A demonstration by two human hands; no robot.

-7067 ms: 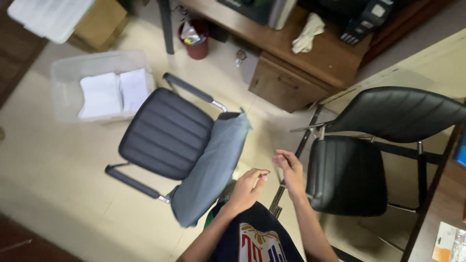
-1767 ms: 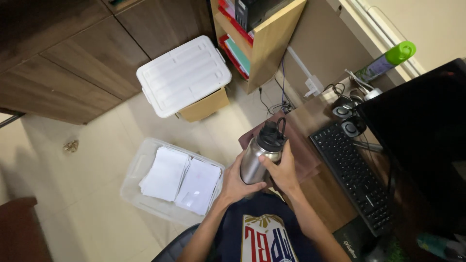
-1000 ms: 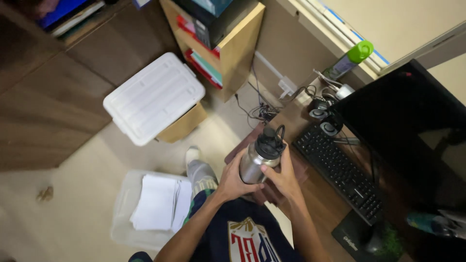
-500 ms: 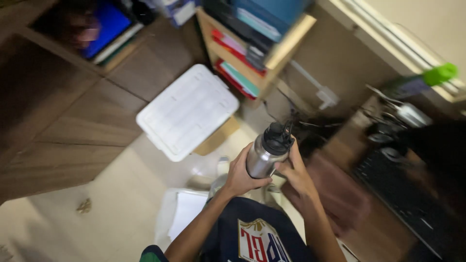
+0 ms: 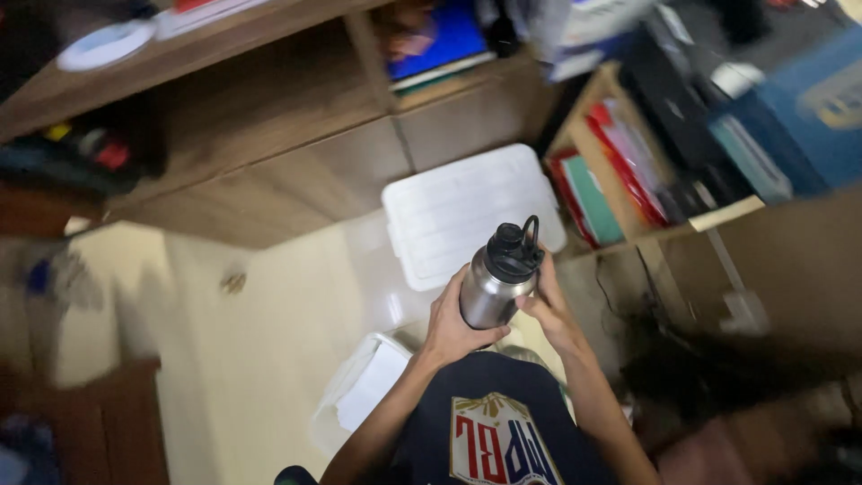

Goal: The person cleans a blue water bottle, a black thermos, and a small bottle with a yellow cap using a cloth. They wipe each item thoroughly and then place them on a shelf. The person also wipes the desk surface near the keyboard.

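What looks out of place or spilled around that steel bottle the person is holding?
Nothing stands out. The steel bottle is held about upright between the left hand and right hand, its black cap on, no spill showing. The white bin lid lies flat on the floor. The picture is blurred.

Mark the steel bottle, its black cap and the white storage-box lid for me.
steel bottle [image 5: 488, 296], head view, bare metal body.
black cap [image 5: 512, 254], head view, side of the cap.
white storage-box lid [image 5: 458, 211], head view, middle of its ribbed top.
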